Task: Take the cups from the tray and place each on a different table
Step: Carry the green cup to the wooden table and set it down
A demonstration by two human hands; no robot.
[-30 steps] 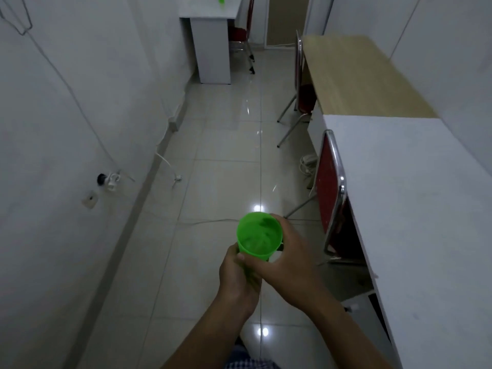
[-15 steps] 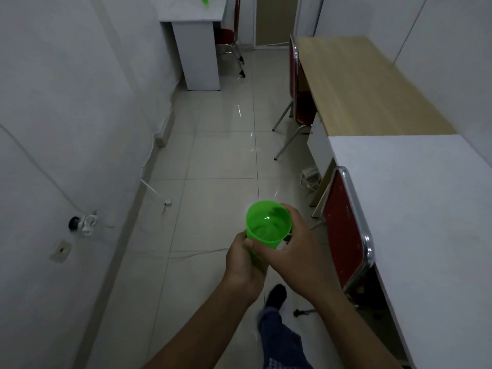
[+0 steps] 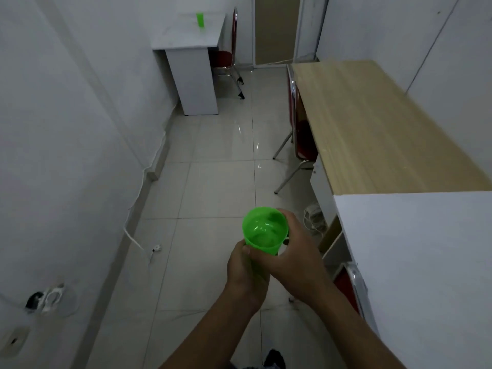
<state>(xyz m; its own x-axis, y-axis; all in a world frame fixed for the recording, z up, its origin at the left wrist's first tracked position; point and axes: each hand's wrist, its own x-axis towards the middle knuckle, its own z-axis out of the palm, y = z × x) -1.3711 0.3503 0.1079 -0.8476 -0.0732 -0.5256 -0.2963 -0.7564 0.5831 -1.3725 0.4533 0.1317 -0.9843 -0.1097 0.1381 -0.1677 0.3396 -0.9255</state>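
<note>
From the head view, you hold a green cup [image 3: 265, 230] upright over the floor [image 3: 213, 187], between the wall and the desks. Your left hand [image 3: 246, 272] wraps its lower body; your right hand [image 3: 295, 255] curls round the far side just below the rim. It looks like thin, light plastic, smooth and probably flexible, so grip the wall gently rather than squeezing. Another cup [image 3: 200, 20] already stands on the far white table [image 3: 186, 38]; the wooden table [image 3: 372, 123] lies near on your right.

head view | worn high, faces forward and down | hands [image 3: 269, 262] close, floor [image 3: 218, 187] beyond
</note>
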